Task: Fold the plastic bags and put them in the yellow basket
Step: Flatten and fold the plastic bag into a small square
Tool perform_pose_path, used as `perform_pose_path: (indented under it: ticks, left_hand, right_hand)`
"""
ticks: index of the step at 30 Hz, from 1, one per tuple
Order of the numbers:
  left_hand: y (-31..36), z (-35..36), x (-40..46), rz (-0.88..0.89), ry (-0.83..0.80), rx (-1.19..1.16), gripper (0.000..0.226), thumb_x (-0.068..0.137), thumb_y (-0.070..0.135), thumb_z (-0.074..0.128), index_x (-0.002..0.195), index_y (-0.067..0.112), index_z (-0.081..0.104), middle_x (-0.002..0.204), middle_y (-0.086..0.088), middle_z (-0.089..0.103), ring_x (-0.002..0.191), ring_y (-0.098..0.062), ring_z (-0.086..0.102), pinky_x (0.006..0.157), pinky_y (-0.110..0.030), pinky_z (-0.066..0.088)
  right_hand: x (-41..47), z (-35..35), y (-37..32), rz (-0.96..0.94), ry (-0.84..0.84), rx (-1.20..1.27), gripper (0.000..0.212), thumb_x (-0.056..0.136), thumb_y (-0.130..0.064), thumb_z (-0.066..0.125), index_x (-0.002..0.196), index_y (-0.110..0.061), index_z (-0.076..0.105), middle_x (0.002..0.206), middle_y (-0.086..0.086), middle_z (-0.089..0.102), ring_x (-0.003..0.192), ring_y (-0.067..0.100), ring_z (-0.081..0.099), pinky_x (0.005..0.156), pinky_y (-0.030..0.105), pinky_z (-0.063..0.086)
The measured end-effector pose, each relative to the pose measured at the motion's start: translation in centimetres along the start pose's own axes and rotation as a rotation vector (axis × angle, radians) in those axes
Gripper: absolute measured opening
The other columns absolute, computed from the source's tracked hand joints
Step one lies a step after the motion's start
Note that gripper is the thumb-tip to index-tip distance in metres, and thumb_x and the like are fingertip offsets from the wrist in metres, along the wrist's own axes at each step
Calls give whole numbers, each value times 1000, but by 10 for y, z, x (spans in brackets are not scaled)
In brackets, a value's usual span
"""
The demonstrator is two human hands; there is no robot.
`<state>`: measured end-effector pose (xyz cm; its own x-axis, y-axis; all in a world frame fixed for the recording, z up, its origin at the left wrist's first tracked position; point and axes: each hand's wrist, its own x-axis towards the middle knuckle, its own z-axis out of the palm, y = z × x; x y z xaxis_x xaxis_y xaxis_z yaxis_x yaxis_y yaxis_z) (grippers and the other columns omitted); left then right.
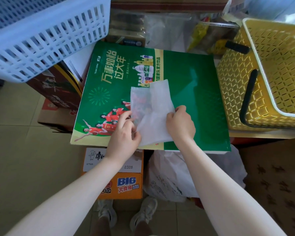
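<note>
A translucent white plastic bag (152,108) lies on a green printed board (191,99), with its right half lifted and partly folded over the left. My left hand (124,133) pinches the bag's lower left edge. My right hand (180,123) grips the bag's right edge with curled fingers. The yellow basket (269,74) with black handles stands at the right, beside the board, and its visible inside holds nothing.
A blue-white lattice basket (46,34) sits at the upper left on cardboard boxes (58,92). Clear bags and snack packets (194,33) lie behind the board. An orange noodle box (124,181) and a white bag pile (177,176) are below it, near my shoes.
</note>
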<state>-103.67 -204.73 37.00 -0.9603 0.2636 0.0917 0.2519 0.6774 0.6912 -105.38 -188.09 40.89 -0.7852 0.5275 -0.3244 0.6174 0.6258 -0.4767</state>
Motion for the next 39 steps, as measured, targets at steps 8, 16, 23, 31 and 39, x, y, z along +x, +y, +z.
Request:
perform_pose_path:
  ticks: [8, 16, 23, 31, 39]
  left_hand:
    - [4, -3, 13, 316, -90, 361, 47, 76, -7, 47, 122, 0, 54, 140, -24, 39, 128, -41, 38, 108, -51, 25]
    - [2, 1, 13, 211, -202, 304, 40, 90, 40, 38, 77, 6, 56, 131, -21, 51, 118, -35, 52, 92, -43, 44]
    - [2, -2, 24, 149, -279, 416, 56, 85, 55, 47, 114, 7, 47, 156, -12, 7, 143, -24, 5, 112, -29, -6]
    - [-9, -3, 32, 206, -401, 618, 100, 69, 74, 11, 148, 13, 0, 156, -8, -9, 143, -21, -10, 110, -31, -13]
    - [-21, -9, 29, 235, -440, 601, 101, 66, 78, 5, 138, 15, -26, 152, -8, -19, 141, -21, -16, 114, -34, -12]
  right_hand:
    - [-9, 13, 4, -82, 127, -165, 25, 88, -4, 38, 112, -9, 37, 104, 14, 62, 89, 36, 59, 61, 32, 29]
    - [-13, 12, 21, -277, 70, -210, 53, 81, -10, 45, 133, -16, 35, 77, 4, 48, 73, 28, 40, 56, 32, 26]
    - [-20, 6, 11, -360, 183, -400, 72, 76, -5, 50, 143, -9, 26, 119, 14, 53, 106, 35, 48, 76, 38, 34]
    - [14, 23, -9, -749, -75, -563, 60, 89, -16, 23, 147, -3, 18, 158, 9, 8, 145, 23, 9, 116, 35, 1]
    - [29, 25, 17, -507, -6, -543, 69, 87, -31, 23, 150, -7, 8, 158, 7, 5, 146, 19, 5, 116, 38, 3]
